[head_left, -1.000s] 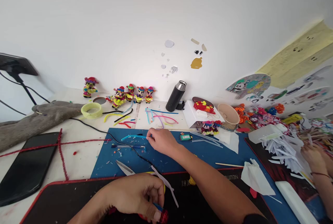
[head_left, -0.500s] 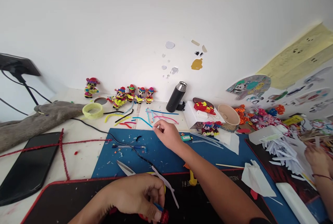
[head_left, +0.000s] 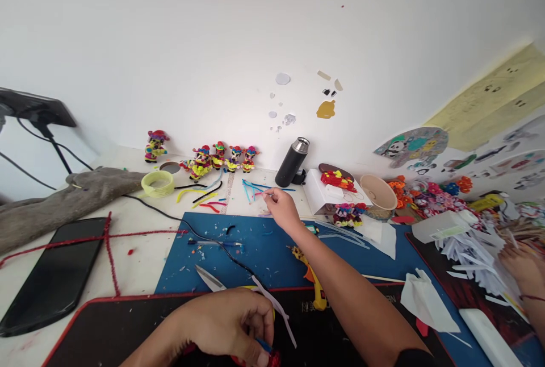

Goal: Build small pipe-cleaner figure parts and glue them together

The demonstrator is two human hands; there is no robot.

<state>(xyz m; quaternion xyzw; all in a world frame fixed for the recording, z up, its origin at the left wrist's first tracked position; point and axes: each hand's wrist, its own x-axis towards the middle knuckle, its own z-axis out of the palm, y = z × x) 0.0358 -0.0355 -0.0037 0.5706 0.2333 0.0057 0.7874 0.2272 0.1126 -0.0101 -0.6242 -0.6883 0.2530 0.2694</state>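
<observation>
My left hand (head_left: 227, 321) is low in view, its fingers closed on a small red and blue fuzzy piece (head_left: 275, 358). That piece is partly hidden by the fingers and the frame's lower edge. My right hand (head_left: 281, 206) reaches over the far edge of the blue mat with thumb and fingers pinched. A light-blue pipe cleaner (head_left: 254, 186) runs to its fingertips, among other coloured pipe cleaners on the white table. Scissors (head_left: 209, 278) lie beyond my left hand, their handles partly covered. A yellow glue gun (head_left: 317, 290) rests beneath my right forearm.
Several pipe-cleaner figures (head_left: 200, 163) stand by the wall, near a roll of tape (head_left: 157, 184). A black flask (head_left: 293, 162) leans behind my right hand. A black cable (head_left: 170, 215) crosses the blue mat (head_left: 176, 267). Another person's hand (head_left: 520, 262) is at the right.
My right hand has moved up and rightward from the blue mat toward the pipe cleaners at the back, carrying the light-blue pipe cleaner. My left hand keeps its hold; the view has shifted slightly.
</observation>
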